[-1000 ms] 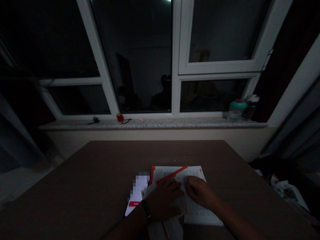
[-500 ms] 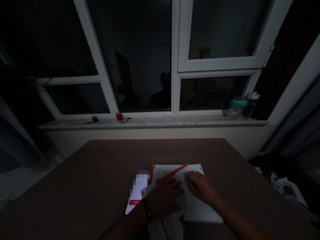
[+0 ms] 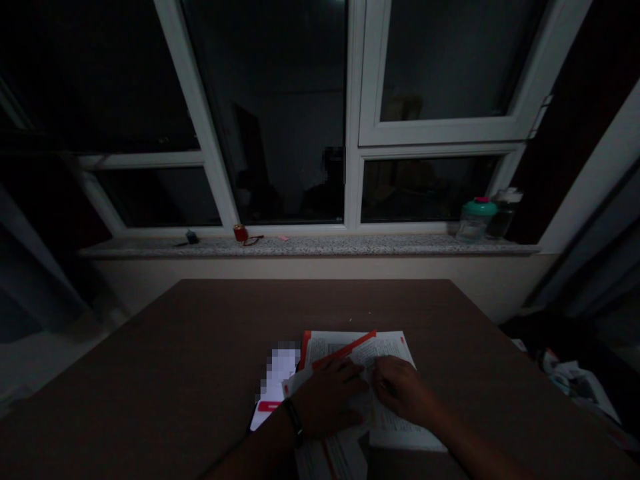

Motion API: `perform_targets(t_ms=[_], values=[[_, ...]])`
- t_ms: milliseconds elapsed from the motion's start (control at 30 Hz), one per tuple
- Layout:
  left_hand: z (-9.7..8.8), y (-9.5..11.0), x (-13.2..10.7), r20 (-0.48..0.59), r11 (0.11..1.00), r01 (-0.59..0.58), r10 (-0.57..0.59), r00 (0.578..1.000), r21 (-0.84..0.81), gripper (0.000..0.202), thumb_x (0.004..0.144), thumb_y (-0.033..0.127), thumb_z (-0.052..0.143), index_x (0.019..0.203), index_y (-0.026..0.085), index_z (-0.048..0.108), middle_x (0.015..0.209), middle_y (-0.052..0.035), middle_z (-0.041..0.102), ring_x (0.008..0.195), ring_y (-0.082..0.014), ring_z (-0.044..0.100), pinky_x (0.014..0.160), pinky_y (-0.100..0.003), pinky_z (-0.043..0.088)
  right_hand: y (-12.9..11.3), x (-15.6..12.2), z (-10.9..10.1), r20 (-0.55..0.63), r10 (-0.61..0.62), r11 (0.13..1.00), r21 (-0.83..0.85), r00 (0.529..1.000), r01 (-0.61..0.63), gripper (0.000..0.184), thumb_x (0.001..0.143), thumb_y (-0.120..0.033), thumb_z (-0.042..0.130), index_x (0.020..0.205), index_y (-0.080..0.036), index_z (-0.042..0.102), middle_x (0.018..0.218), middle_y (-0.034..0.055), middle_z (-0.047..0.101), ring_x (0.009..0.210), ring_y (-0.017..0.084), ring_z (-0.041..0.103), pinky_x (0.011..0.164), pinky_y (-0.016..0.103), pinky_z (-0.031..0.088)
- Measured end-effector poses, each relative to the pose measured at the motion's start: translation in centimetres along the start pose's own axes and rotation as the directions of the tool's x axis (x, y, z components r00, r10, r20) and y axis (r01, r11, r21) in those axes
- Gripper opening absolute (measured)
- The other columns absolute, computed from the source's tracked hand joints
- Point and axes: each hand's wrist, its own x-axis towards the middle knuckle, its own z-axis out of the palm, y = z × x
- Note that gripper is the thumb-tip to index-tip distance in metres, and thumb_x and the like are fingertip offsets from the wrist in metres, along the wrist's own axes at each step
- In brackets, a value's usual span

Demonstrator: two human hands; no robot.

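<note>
Since the frame just before, the right hand (image 3: 397, 387) has slid slightly toward the person, while the left hand (image 3: 330, 397) has stayed put. The printed pages (image 3: 395, 435) lie overlapping on the table (image 3: 175, 367), at six o'clock in the view. On their nine o'clock side the left hand rests palm down, fingers loosely spread; on their three o'clock side the right hand is curled against the paper, and whether it pinches anything cannot be told. A lit phone (image 3: 273, 390) lies just beside the pages at nine o'clock, near the left wristband (image 3: 293, 420).
</note>
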Motion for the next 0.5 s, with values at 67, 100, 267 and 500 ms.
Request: perform_targets(t_ms=[67,100,267,500], values=[[0.1,0.0,0.0,-0.006,1.0,0.004,-0.004,1.0,-0.006,0.053,0.087,0.047,0.069,0.131,0.026,0.051,0.142,-0.0055,0.047,0.13,-0.0306,0.039,0.109,-0.046,0.031,0.3,0.2,0.1,-0.007,0.006,1.0,0.012,1.0,-0.006,0.015,0.081,-0.008,0.047,0.076,-0.022,0.049,0.074,0.0004,0.055,0.07,0.016,0.052,0.065,0.026,0.039],[0.0,0.0,0.0,-0.008,1.0,0.006,-0.006,1.0,-0.008,0.052,0.087,0.047,0.069,0.13,0.026,0.051,0.142,-0.0056,0.048,0.13,-0.0309,0.039,0.109,-0.046,0.031,0.4,0.4,0.2,-0.014,0.03,1.0,0.004,0.999,-0.03,0.016,0.082,-0.008,0.046,0.075,-0.022,0.049,0.074,0.0003,0.055,0.07,0.016,0.052,0.065,0.025,0.039],[-0.2,-0.1,-0.2,0.011,1.0,0.0,0.0,1.0,-0.024,0.056,0.086,0.045,0.071,0.134,0.027,0.049,0.147,-0.0047,0.043,0.134,-0.0308,0.036,0.11,-0.047,0.029,1.6,1.2,-0.2,-0.114,0.181,0.977,-0.095,0.977,-0.192,0.017,0.086,-0.01,0.044,0.073,-0.021,0.047,0.073,0.0008,0.055,0.068,0.016,0.052,0.064,0.026,0.039],[-0.3,-0.1,-0.5,0.013,0.998,0.063,-0.063,0.998,0.0,0.072,0.085,0.054,0.067,0.145,0.027,0.037,0.154,-0.0101,0.031,0.139,-0.0359,0.028,0.11,-0.054,0.026,1.3,0.8,-0.3,-0.149,0.219,0.976,0.055,0.964,-0.213,0.01,0.088,-0.013,0.049,0.082,-0.021,0.051,0.08,0.0016,0.06,0.073,0.016,0.057,0.067,0.027,0.043]])
